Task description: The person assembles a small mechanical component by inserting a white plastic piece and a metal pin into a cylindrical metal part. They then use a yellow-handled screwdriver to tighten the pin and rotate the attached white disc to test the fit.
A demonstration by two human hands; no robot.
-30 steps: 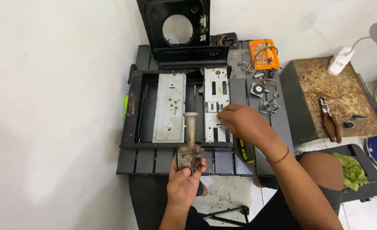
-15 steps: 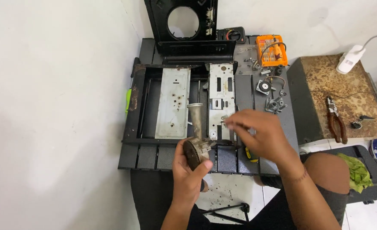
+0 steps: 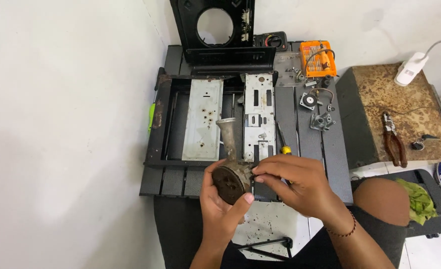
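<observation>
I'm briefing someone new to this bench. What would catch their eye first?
Front and centre, the left hand grips a rusty burner with a flared metal tube, while the right hand touches its side. Behind them lies an opened black metal frame, and an orange tool case sits at the back.

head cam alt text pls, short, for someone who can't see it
The left hand holds a rusty burner with a funnel-shaped tube, while the right hand touches its side. Behind them on a dark bench lie an opened stove frame, a screwdriver and small metal parts.
</observation>
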